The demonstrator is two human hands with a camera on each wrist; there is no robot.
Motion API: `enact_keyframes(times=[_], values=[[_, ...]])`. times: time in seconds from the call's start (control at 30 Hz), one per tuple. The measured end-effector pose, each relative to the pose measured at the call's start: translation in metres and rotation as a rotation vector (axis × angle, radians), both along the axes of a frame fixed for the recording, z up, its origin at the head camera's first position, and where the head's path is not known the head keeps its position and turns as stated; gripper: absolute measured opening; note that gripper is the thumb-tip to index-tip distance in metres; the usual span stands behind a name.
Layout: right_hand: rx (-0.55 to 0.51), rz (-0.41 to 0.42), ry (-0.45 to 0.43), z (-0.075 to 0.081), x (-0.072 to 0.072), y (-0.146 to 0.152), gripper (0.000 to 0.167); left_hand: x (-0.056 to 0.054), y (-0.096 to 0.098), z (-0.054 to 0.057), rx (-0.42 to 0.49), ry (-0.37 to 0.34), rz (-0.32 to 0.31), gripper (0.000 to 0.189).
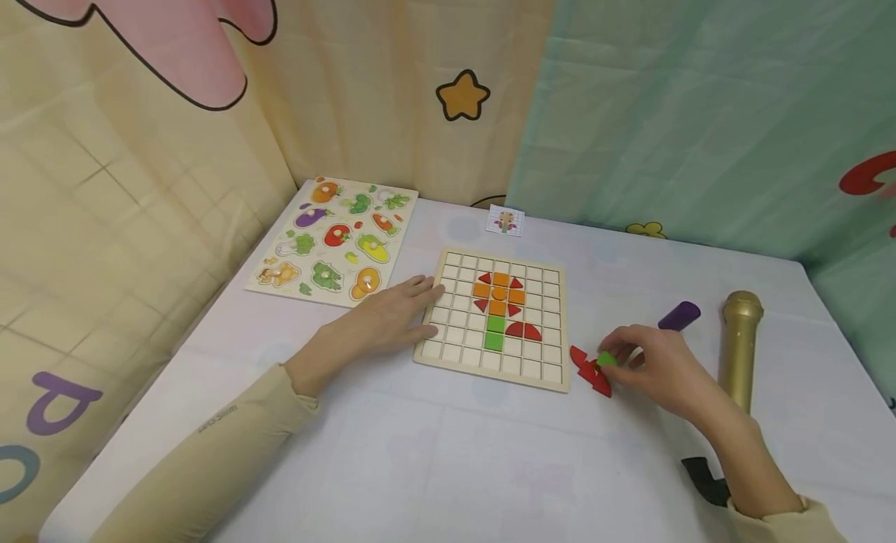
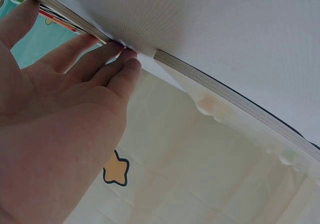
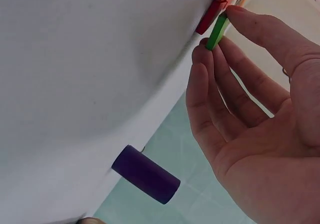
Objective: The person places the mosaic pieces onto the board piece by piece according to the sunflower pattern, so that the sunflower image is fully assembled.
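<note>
A wooden grid board lies mid-table, bearing orange squares, red triangles, two green squares and two red quarter-circle pieces, laid out like a flower. My left hand rests along its left edge, fingers extended, thumb at the lower left side. Right of the board, my right hand pinches a green piece between thumb and fingertips. Right beside that piece lies a small pile of loose red pieces, partly covered by the hand in the head view.
A vegetable peg puzzle lies at the back left, and a small picture card behind the board. On the right are a purple cylinder, a gold microphone-shaped tube and a black curved object by the right forearm. Curtains hang behind the table.
</note>
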State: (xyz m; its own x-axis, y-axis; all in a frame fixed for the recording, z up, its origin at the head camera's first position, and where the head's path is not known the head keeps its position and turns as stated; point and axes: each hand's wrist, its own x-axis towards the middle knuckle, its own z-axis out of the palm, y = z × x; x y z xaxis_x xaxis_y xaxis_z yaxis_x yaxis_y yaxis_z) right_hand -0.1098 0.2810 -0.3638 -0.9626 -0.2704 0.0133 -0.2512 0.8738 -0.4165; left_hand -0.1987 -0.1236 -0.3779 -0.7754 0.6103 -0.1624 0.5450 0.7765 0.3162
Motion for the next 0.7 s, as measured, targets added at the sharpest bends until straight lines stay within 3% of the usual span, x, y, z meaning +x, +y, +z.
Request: enact_keyframes(times=[0.2,0.7], values=[[-0.007,0.010,0.027,0.005,-0.005,-0.016,0.023,0.000,0.000,-0.001,-0.008,0.006,-0.005,0.076],[-0.040,0.128,-0.034,0.007,-0.022,-0.083,0.022,-0.003,0.000,-0.005,-0.025,0.021,-0.014,0.077]])
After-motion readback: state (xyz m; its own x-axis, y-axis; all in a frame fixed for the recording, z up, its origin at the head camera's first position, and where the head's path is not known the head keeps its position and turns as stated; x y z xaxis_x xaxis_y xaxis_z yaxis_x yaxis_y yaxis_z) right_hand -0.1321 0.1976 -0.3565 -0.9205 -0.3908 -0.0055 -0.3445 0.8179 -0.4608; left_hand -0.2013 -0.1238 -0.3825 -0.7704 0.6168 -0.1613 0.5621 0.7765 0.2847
